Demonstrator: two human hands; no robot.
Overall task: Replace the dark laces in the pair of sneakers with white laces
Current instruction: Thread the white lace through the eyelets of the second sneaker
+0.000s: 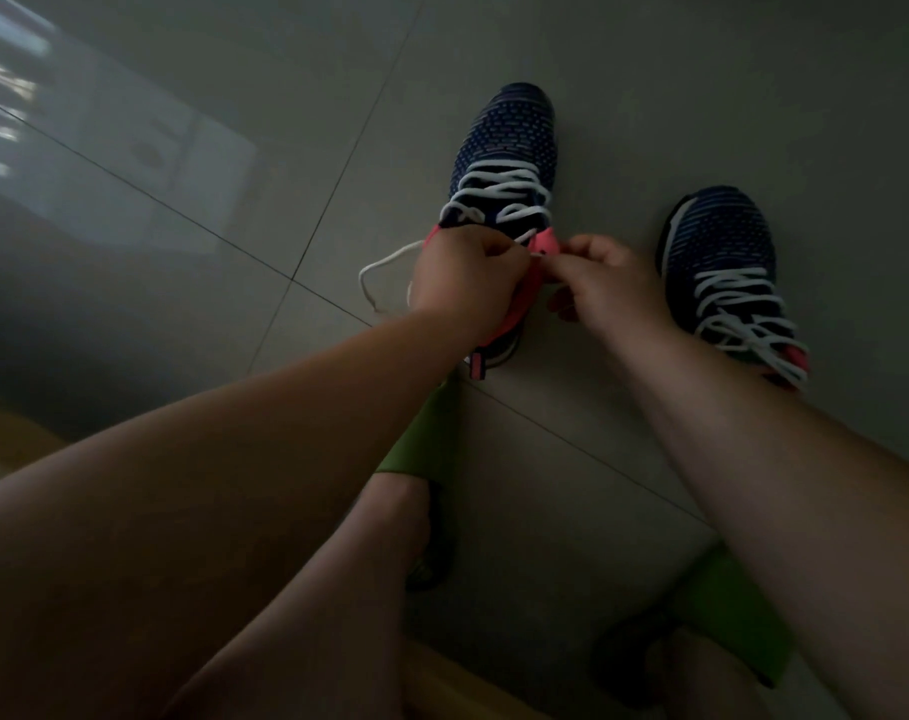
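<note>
Two navy knit sneakers with pink collars stand on the tiled floor. The left sneaker (509, 148) carries a white lace (499, 192) through its eyelets, and a loose end (384, 272) trails to the left on the floor. My left hand (462, 283) and my right hand (605, 288) meet over its pink collar, each pinching the white lace near the top eyelets. The right sneaker (722, 252) stands apart to the right, laced in white (743, 314), untouched.
My feet in green slippers (426, 449) rest on the grey floor tiles (234, 96) below the shoes. A second green slipper (727, 615) lies at the lower right. A yellowish wooden edge (442, 683) shows at the bottom.
</note>
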